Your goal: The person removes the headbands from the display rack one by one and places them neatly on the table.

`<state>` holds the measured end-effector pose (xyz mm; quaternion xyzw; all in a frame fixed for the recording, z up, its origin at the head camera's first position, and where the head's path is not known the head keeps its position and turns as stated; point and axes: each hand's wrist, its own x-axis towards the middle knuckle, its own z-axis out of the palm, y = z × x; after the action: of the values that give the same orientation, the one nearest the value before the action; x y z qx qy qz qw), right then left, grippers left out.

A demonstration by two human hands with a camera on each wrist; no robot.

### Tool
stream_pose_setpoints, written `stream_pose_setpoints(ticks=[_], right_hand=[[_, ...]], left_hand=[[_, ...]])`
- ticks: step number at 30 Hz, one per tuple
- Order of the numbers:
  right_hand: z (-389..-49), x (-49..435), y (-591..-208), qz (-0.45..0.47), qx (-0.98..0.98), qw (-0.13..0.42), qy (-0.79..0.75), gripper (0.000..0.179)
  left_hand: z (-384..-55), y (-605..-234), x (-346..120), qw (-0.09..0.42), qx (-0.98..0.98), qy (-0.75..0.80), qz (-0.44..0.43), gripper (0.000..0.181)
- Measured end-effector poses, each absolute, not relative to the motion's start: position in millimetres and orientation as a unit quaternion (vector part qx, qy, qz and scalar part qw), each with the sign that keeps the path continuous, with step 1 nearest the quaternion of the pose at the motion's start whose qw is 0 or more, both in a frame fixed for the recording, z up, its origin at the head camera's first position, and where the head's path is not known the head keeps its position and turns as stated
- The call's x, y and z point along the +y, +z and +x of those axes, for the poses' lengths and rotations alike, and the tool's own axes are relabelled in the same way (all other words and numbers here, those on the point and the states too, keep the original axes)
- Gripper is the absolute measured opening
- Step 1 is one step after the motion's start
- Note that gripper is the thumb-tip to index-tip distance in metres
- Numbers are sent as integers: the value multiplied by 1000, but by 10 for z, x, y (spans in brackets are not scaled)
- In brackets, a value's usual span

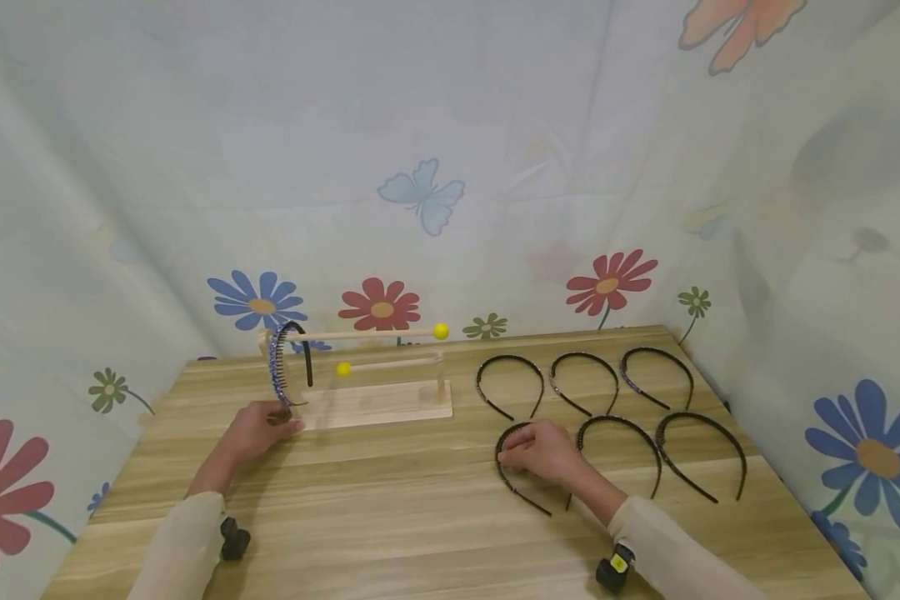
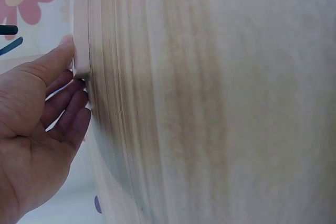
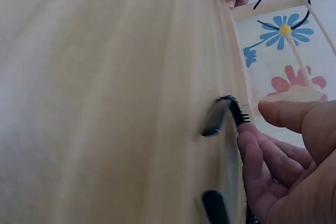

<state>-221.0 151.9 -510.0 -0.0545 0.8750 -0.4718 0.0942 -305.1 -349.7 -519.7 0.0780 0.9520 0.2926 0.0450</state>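
Observation:
At the stand's front left corner, my left hand holds the edge of its pale wooden base; in the left wrist view the thumb lies along one face, with curled fingers at the corner. A black toothed headband with blue-purple sparkle hangs at the left end of the stand's upper rod. My right hand reaches over a black headband lying on the table, partly hiding it. In the right wrist view the fingertips meet its toothed band while the thumb stays apart from them.
Several other dark headbands lie in two rows on the right, among them a front-row one and a back-row one. Yellow balls cap the upper rod and lower rod. A flowered cloth hangs behind the wooden table.

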Motion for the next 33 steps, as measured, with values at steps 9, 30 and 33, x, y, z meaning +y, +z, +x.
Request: stream_pose_setpoints(ticks=[9,30,33], right_hand=[[-2331,1488,-4825,-145,870,66,-466,29],[-2569,622,-4216,-264,854,-17,-448,34],[-2602,466,-4159,-277,845,-26,-456,36]], left_hand=[[-3063,-5224,-3507,41,953,289,83,43],[-3084,-5240,-3519,42,950,298,83,41],[-3088,-5246,-3524,42,950,298,82,41]])
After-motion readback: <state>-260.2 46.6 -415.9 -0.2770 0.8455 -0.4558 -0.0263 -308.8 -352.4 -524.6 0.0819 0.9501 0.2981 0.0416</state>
